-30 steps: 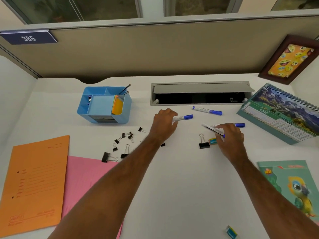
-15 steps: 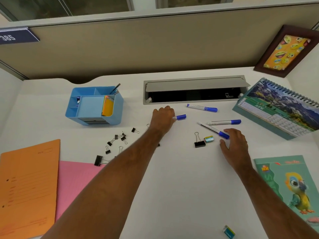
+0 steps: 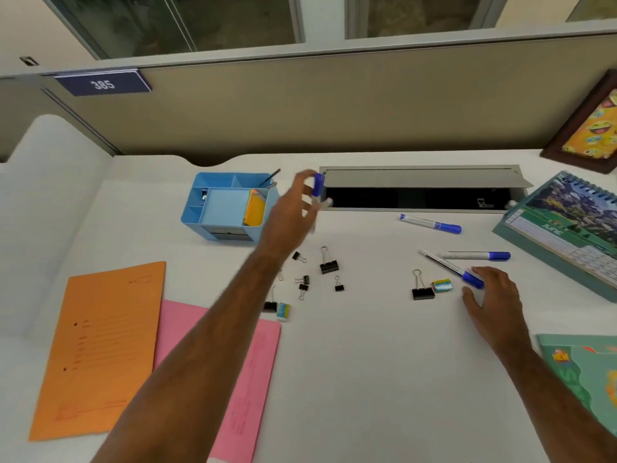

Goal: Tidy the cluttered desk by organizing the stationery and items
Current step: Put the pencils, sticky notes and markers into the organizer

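My left hand holds a white marker with a blue cap upright in the air, just right of the blue desk organizer. My right hand rests flat on the desk with relaxed fingers, fingertips touching the blue cap of another marker. Two more blue-capped markers lie on the desk, one near the cable tray and one further right. Several black binder clips are scattered mid-desk; another clip lies by a small eraser. A second eraser sits beside the pink paper.
An orange folder and pink sheet lie front left. An open grey cable tray runs along the back. A desk calendar, a framed picture and a green book occupy the right side.
My left hand lifted its marker off the desk and carried it left toward the blue organizer, now upright. My right hand stayed by the marker near the clip. The camera swung left.
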A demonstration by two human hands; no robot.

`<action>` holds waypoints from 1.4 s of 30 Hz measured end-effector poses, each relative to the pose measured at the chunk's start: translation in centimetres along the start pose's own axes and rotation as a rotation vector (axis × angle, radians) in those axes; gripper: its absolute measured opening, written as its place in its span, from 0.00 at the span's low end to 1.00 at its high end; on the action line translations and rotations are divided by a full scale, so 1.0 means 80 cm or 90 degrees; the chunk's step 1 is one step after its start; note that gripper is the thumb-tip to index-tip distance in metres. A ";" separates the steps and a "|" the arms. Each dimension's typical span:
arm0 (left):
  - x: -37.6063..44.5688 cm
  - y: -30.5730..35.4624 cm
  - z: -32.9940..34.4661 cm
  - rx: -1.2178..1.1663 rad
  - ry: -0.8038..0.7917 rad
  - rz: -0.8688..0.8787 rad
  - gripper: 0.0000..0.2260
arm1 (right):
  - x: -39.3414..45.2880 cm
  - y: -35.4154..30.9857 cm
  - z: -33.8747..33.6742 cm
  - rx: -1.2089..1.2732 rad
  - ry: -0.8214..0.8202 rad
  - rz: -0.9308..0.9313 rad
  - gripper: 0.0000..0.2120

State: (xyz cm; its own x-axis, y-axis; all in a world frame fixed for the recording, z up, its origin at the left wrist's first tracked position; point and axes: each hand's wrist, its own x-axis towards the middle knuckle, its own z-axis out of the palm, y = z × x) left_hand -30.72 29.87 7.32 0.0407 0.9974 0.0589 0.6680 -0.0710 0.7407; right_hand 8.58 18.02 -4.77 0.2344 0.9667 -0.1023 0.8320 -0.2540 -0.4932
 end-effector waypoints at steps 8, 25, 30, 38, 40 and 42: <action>0.040 -0.048 -0.141 0.035 0.227 0.006 0.22 | -0.002 -0.003 0.000 -0.016 0.014 -0.017 0.20; 0.072 -0.141 -0.150 0.297 0.183 -0.099 0.13 | 0.002 0.005 0.007 -0.035 0.018 -0.029 0.17; 0.063 -0.155 -0.144 0.309 0.128 -0.096 0.16 | 0.004 0.006 0.009 -0.019 0.017 -0.018 0.16; 0.031 -0.099 -0.094 0.177 0.236 0.014 0.18 | 0.007 -0.001 -0.001 0.074 -0.005 0.021 0.14; 0.015 -0.074 -0.064 0.134 0.205 0.038 0.16 | 0.004 -0.011 -0.009 0.115 -0.010 0.028 0.12; -0.004 -0.054 -0.030 0.121 0.162 0.104 0.14 | 0.000 -0.028 -0.018 0.157 -0.003 0.031 0.12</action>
State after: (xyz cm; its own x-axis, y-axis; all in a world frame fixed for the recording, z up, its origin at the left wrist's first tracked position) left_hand -35.38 29.82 5.74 -0.0123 0.9369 0.3493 0.7952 -0.2026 0.5715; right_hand 7.47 18.55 -2.42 0.2680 0.9539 -0.1350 0.6718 -0.2855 -0.6835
